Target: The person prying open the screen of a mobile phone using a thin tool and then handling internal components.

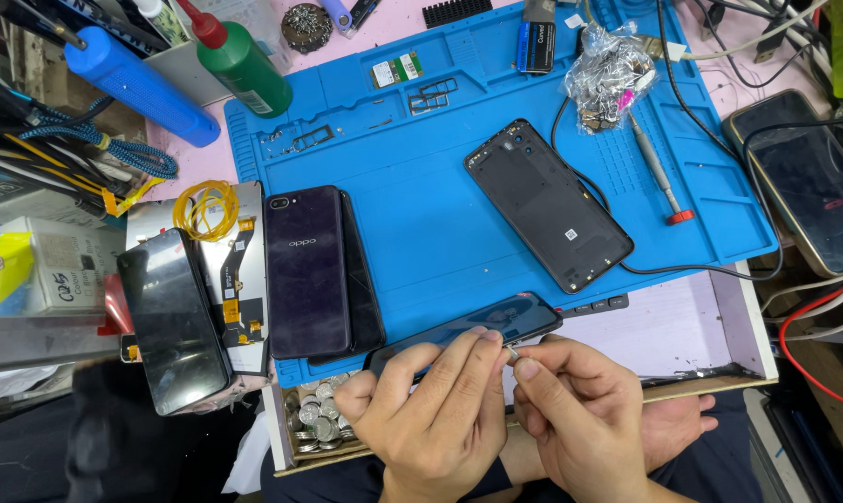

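Observation:
My left hand [431, 405] grips a dark smartphone [496, 319] by its long edge, holding it tilted over the near edge of the blue work mat [421, 186]. My right hand [580, 410] pinches a small metal piece [512, 353] against the phone's side. A black phone back cover [547, 203] lies inside-up on the mat, with a black cable running under it. A dark purple phone [307, 270] lies face down at the mat's left edge, stacked on another dark phone.
A phone with a black screen [172, 319] and a display part with flex cable [240, 279] lie left. A screwdriver [659, 177], a plastic bag of parts [610, 74], a green bottle [244, 65] and a blue bottle [137, 84] stand around. Coins [314, 419] fill an open drawer.

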